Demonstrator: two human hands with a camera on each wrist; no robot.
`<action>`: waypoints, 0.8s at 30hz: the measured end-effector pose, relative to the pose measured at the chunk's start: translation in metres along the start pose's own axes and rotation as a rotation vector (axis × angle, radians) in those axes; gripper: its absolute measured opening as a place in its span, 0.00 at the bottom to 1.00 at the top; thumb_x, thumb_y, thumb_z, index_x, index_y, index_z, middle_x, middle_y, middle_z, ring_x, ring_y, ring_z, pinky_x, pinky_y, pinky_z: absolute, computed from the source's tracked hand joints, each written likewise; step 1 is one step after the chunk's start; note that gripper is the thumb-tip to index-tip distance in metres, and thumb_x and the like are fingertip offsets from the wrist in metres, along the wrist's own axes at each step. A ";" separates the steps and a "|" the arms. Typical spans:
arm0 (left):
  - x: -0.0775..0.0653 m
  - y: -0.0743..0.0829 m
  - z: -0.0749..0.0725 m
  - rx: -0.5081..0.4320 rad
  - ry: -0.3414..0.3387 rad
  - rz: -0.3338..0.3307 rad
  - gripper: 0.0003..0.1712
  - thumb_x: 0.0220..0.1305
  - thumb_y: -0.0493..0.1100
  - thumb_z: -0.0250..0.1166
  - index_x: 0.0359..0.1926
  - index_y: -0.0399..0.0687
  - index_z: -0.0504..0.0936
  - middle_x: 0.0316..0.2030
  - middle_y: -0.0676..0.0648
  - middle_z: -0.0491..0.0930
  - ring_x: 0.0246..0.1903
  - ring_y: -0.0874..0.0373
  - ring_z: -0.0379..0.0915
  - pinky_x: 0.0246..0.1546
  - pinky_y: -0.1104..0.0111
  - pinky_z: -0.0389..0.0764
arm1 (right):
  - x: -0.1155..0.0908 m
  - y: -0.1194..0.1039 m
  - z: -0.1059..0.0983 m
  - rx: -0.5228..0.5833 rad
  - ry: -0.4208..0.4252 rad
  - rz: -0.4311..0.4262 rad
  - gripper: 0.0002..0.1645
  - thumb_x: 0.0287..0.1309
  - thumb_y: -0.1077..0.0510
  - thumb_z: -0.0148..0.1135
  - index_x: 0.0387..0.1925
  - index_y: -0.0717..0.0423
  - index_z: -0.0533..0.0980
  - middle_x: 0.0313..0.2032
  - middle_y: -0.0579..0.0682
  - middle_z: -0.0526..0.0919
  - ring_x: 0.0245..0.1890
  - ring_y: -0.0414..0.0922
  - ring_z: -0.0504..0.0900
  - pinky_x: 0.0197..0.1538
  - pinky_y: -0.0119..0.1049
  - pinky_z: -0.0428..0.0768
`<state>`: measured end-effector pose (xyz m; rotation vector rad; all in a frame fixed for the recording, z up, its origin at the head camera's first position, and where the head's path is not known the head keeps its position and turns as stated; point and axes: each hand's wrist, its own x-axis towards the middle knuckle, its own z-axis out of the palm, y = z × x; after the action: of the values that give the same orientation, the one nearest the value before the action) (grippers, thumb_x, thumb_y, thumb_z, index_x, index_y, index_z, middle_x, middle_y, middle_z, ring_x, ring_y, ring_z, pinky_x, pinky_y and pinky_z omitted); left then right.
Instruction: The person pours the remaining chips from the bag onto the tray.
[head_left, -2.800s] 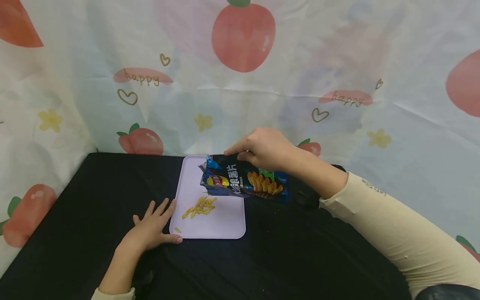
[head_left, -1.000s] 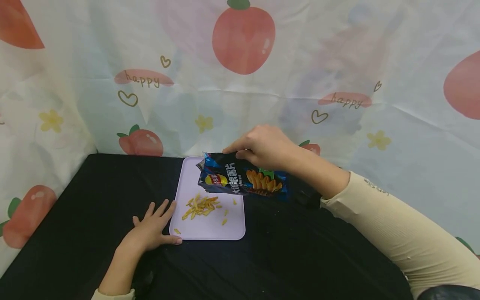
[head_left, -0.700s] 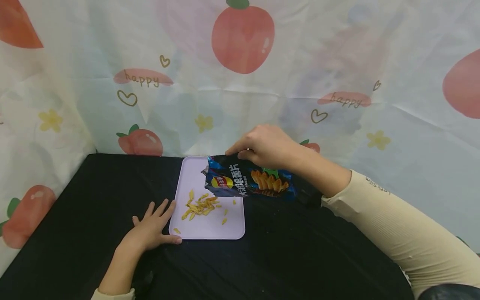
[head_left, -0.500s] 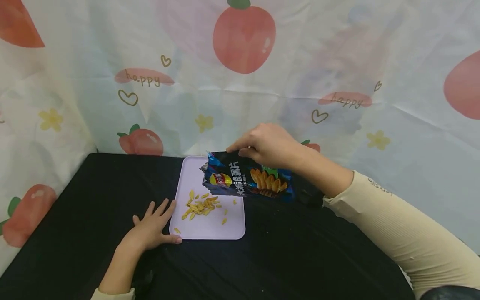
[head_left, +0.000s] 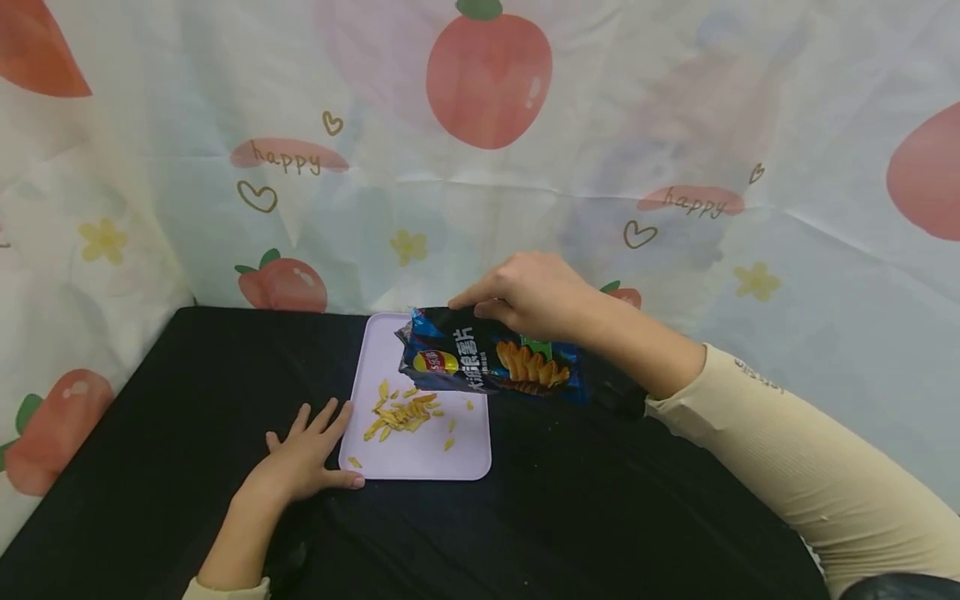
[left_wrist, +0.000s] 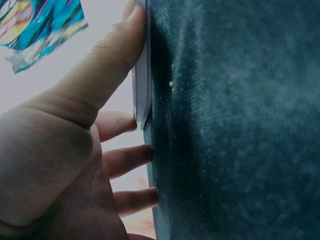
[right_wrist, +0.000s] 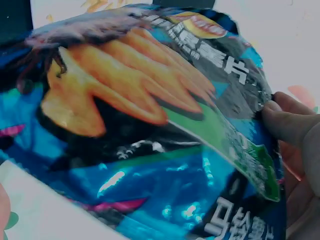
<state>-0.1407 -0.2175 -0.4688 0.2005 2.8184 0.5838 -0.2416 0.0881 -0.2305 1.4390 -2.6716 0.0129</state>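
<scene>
A chip bag (head_left: pixel 491 358), black and blue with wavy chips pictured on it, lies tipped on its side above a pale purple tray (head_left: pixel 427 463). My right hand (head_left: pixel 542 293) pinches its upper edge between thumb and fingers. The bag's torn end points left over the tray, and its inside is hidden. Below that end, small yellow chip pieces (head_left: pixel 405 414) sit in a loose heap, with a few scattered pieces around. My left hand (head_left: pixel 294 463) rests at the tray's near left corner, fingers spread. In the left wrist view its thumb (left_wrist: pixel 112 57) touches the tray's side.
Black cloth (head_left: pixel 600 508) covers the table, with tiny crumbs on it right of the tray. A fruit-printed curtain (head_left: pixel 360 108) hangs close behind the tray and along the left side.
More yellow pieces lie on the tray than 2.8 seconds ago, some at its right side. The bag has shifted slightly right and back left. My left hand has stayed in place.
</scene>
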 end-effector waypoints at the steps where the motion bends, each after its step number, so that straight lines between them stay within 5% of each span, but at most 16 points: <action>1: 0.000 0.000 0.000 0.001 -0.002 0.000 0.68 0.45 0.73 0.71 0.79 0.47 0.52 0.77 0.34 0.49 0.73 0.23 0.37 0.55 0.18 0.42 | 0.000 0.000 0.000 0.004 0.008 -0.002 0.17 0.68 0.53 0.63 0.54 0.31 0.83 0.46 0.41 0.89 0.27 0.37 0.82 0.21 0.33 0.69; 24: 0.000 0.000 0.000 0.004 0.007 0.011 0.68 0.45 0.74 0.71 0.78 0.46 0.53 0.76 0.33 0.50 0.72 0.22 0.38 0.54 0.18 0.43 | -0.003 0.006 0.000 0.014 0.062 -0.007 0.17 0.66 0.55 0.64 0.53 0.34 0.84 0.45 0.41 0.89 0.29 0.38 0.84 0.24 0.35 0.73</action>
<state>-0.1406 -0.2171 -0.4689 0.2151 2.8271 0.5823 -0.2445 0.0939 -0.2311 1.4280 -2.6224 0.0750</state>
